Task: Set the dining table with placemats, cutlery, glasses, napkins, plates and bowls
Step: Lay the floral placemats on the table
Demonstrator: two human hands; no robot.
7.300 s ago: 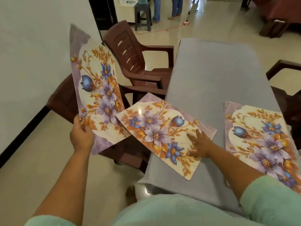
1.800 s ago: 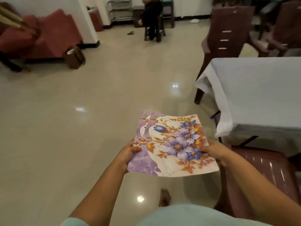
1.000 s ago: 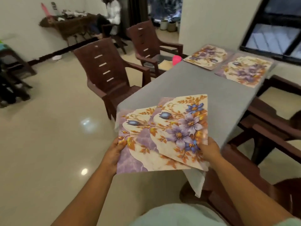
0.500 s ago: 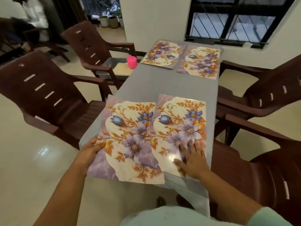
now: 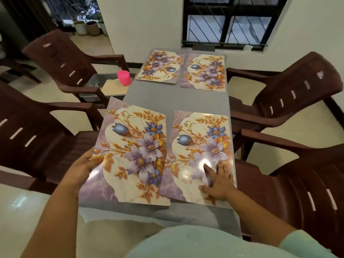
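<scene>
Two floral placemats lie side by side at the near end of the grey table (image 5: 176, 101). My left hand (image 5: 81, 167) grips the left edge of the near left placemat (image 5: 130, 155), which overhangs the table's left side. My right hand (image 5: 218, 180) presses flat with spread fingers on the near right placemat (image 5: 201, 149). Two more floral placemats, the far left one (image 5: 160, 67) and the far right one (image 5: 205, 72), lie at the table's far end below the window.
Dark brown plastic chairs stand on both sides: two on the left (image 5: 61, 66), two on the right (image 5: 290, 94). On the far left chair's seat sit a grey tray (image 5: 96, 82), a pale mat and a pink cup (image 5: 123, 77). A barred window (image 5: 223, 23) is behind.
The two near placemats, overlapping half a second ago, now lie apart side by side. My left hand has drawn the left one leftwards; my right hand stays pressed on the right one.
</scene>
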